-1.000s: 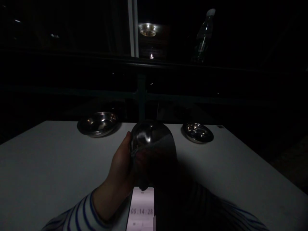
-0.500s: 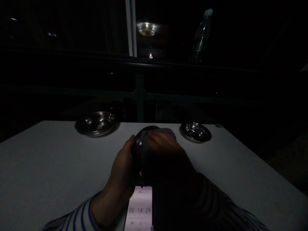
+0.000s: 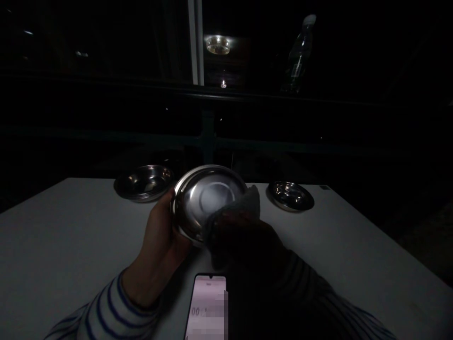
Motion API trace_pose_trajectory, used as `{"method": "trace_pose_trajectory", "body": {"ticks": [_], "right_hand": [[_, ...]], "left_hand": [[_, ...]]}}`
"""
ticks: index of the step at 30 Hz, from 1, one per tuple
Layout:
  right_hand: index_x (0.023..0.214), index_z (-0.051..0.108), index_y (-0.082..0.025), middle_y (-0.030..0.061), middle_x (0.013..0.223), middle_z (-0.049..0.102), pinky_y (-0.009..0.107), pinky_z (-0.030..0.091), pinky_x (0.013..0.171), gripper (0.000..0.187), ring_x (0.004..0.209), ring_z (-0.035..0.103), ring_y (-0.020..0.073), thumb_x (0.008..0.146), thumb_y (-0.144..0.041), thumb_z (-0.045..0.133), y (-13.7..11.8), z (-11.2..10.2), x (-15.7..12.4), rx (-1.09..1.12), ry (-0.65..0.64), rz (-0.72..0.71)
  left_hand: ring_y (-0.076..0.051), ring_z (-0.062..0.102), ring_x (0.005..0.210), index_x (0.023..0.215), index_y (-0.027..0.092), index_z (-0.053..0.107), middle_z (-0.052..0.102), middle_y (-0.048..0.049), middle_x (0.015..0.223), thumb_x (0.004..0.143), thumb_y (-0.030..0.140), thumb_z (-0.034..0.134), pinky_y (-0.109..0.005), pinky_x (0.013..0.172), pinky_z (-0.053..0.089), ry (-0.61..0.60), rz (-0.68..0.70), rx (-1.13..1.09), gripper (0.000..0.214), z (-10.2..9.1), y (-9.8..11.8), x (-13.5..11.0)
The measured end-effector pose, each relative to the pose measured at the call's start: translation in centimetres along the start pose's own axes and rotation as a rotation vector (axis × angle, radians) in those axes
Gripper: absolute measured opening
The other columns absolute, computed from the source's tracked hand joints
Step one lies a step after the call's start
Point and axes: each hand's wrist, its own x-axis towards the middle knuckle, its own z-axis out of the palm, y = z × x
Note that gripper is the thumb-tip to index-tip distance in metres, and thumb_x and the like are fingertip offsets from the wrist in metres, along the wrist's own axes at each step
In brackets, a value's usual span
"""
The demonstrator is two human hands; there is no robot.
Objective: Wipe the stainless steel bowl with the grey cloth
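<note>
A shiny round metal bowl (image 3: 208,189) is held up over the table, its underside with a ringed base facing me. My left hand (image 3: 159,236) grips the bowl by its left rim, fingers hidden behind it. In my right hand (image 3: 247,241), dark with shadow, a grey cloth (image 3: 244,203) is bunched and pressed against the bowl's lower right side. Below the bowl a lit phone (image 3: 206,307) lies on the table, its digits partly blurred out.
On the white table (image 3: 88,245), stacked metal bowls (image 3: 143,184) stand at the back left and another metal bowl (image 3: 290,196) at the back right. A clear bottle with a white cap (image 3: 300,56) stands upright behind, near a dark window. The room is dim.
The bowl has turned so its underside now faces me and catches the light. My left hand has shifted left with it, and my right hand with the cloth has moved lower on it.
</note>
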Motion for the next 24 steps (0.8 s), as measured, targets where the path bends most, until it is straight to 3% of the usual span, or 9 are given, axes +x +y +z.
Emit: {"method": "trace_pose_trajectory", "body": {"ticks": [6, 10, 13, 19, 21, 24], "right_hand": [[0.135, 0.035, -0.020, 0.0088, 0.125, 0.055, 0.038, 0.045, 0.098, 0.044, 0.125, 0.042, 0.0186, 0.091, -0.016, 0.036, 2.6, -1.6, 0.0, 0.170, 0.220, 0.285], [0.128, 0.046, -0.018, 0.0087, 0.126, 0.055, 0.039, 0.045, 0.098, 0.039, 0.119, 0.049, 0.0185, 0.092, -0.018, 0.033, 2.7, -3.1, 1.1, 0.346, 0.153, 0.520], [0.129, 0.045, -0.017, 0.0092, 0.128, 0.053, 0.041, 0.042, 0.100, 0.038, 0.121, 0.046, 0.0189, 0.092, -0.022, 0.034, 2.3, -3.6, 1.8, 0.367, 0.056, 0.484], [0.116, 0.052, -0.014, 0.0072, 0.121, 0.058, 0.036, 0.039, 0.101, 0.030, 0.122, 0.042, 0.0183, 0.092, -0.023, 0.038, 0.9, -3.2, 2.3, 0.173, -0.022, 0.168], [0.111, 0.055, -0.016, 0.0056, 0.111, 0.063, 0.033, 0.043, 0.094, 0.026, 0.112, 0.049, 0.0171, 0.090, -0.020, 0.040, 0.8, -3.7, 2.4, 0.095, -0.010, 0.168], [0.107, 0.056, -0.016, 0.0071, 0.099, 0.064, 0.034, 0.047, 0.076, 0.023, 0.093, 0.055, 0.0195, 0.089, -0.021, 0.042, 1.1, -4.7, 2.3, -0.015, 0.026, 0.284]], "left_hand": [[-0.014, 0.062, 0.056, 0.074, 0.013, 0.064, 0.068, -0.0024, 0.064, 0.079, 0.015, 0.049, -0.022, 0.054, 0.051, -0.009, -0.045, -0.002, 0.016, -0.2, -0.3, 0.3], [-0.015, 0.062, 0.053, 0.073, 0.013, 0.065, 0.068, -0.0029, 0.063, 0.081, 0.021, 0.050, -0.023, 0.049, 0.050, -0.049, -0.121, 0.101, 0.018, -0.3, -0.9, 0.1], [-0.013, 0.059, 0.046, 0.068, 0.014, 0.064, 0.065, -0.0019, 0.056, 0.081, 0.027, 0.052, -0.022, 0.041, 0.046, -0.014, -0.163, 0.149, 0.022, -0.3, -1.2, -0.3], [-0.012, 0.055, 0.040, 0.060, 0.014, 0.061, 0.061, -0.0012, 0.049, 0.081, 0.029, 0.053, -0.021, 0.040, 0.044, 0.049, -0.213, 0.215, 0.027, 0.0, -1.5, -0.9], [-0.012, 0.054, 0.039, 0.059, 0.015, 0.060, 0.059, -0.0003, 0.047, 0.081, 0.029, 0.053, -0.021, 0.038, 0.043, 0.037, -0.211, 0.193, 0.028, 0.0, -1.5, -0.8], [-0.012, 0.057, 0.044, 0.067, 0.015, 0.063, 0.064, -0.0006, 0.054, 0.081, 0.029, 0.054, -0.021, 0.040, 0.045, 0.059, -0.140, 0.168, 0.022, -0.1, -1.4, -0.5]]}}
